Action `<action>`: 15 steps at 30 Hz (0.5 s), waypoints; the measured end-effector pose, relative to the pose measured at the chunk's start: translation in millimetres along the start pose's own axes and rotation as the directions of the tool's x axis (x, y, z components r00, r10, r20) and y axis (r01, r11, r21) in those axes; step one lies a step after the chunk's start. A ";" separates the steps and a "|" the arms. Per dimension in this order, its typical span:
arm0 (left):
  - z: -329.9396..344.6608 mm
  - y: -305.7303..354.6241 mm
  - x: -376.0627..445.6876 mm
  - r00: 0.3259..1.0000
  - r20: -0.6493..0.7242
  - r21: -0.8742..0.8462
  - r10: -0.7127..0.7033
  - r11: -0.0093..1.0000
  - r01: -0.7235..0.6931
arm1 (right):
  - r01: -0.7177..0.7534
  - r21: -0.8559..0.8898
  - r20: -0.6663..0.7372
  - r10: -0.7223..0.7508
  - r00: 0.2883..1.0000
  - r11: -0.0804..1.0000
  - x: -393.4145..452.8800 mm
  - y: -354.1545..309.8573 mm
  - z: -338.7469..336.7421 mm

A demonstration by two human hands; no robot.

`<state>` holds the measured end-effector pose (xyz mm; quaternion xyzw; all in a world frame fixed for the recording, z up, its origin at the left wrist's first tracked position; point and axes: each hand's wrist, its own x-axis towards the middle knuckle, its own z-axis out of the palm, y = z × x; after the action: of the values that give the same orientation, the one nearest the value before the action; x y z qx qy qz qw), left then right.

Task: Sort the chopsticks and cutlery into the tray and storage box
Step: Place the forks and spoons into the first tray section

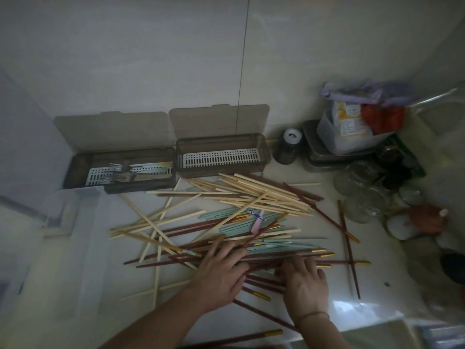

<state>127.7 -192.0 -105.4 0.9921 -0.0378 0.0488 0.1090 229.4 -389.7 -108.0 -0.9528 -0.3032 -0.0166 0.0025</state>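
Observation:
A big loose pile of chopsticks [251, 217] covers the white counter: pale wooden ones, teal ones and dark red ones with gold tips. My left hand [221, 270] lies flat on the near part of the pile with its fingers spread over dark red and teal sticks. Beside it my right hand [304, 280] rests on dark red sticks with its fingers bent over them. Against the wall stand two brown storage boxes with raised lids. The left box [75, 172] holds metal forks [115, 173] on a white slotted tray. The right box [264, 152] holds only its slotted tray.
A clear plastic container [63, 222] sits at the left by the counter edge. At the right stand a dark jar [288, 147], stacked metal tins [327, 159], a tub with bags [352, 127] and glass jars [364, 197]. The wall is close behind the boxes.

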 end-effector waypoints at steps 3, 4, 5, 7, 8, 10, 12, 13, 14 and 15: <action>0.2 -2.8 -1.1 1.000 -0.028 -0.009 -0.010 1.000 0.010 | -0.026 -0.046 -0.011 0.025 1.000 0.999 1.6 -4.1 1.2; 0.2 -3.9 -1.9 0.999 -0.036 -0.016 -0.013 1.000 0.012 | -0.030 -0.056 -0.021 0.029 0.999 0.998 1.3 -4.3 0.4; -0.2 -5.3 -3.0 0.999 -0.043 -0.020 -0.014 1.000 0.013 | -0.037 -0.062 -0.024 0.036 0.999 0.997 1.2 -3.7 -1.3; -0.7 -9.2 -5.8 0.998 -0.054 -0.020 -0.010 1.000 0.009 | -0.041 -0.067 -0.010 0.041 0.999 0.997 0.9 0.2 -1.5; -0.9 -11.2 -7.2 0.998 -0.060 -0.020 -0.009 1.000 0.008 | -0.037 -0.060 0.000 0.038 0.999 0.997 0.3 3.5 -1.5; -1.3 -13.0 -9.5 0.997 -0.074 -0.014 -0.006 1.000 0.005 | -0.014 -0.026 0.017 0.015 1.000 1.000 -0.4 12.4 -0.7; -0.1 -11.8 -9.5 0.996 -0.087 0.013 0.021 1.000 -0.020 | 0.013 0.011 0.036 -0.013 0.999 1.000 -2.1 21.8 -1.4; 1.4 -10.4 -8.9 0.995 -0.087 0.033 0.051 0.998 -0.048 | 0.028 0.022 0.037 -0.029 0.999 0.999 -3.6 25.8 -1.7; 3.4 -8.9 -8.1 0.993 -0.075 0.057 0.090 0.995 -0.086 | 0.045 0.031 0.027 -0.046 0.999 0.998 -5.0 29.5 -1.6; 5.3 -6.9 -7.3 0.990 -0.053 0.082 0.133 0.988 -0.128 | 0.057 0.048 0.016 -0.058 0.998 0.997 -6.1 32.0 -2.4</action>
<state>121.5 -185.9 -112.8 0.9892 -0.0976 0.0863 0.0676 242.8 -419.4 -105.6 -0.9435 -0.3307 -0.0014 0.0219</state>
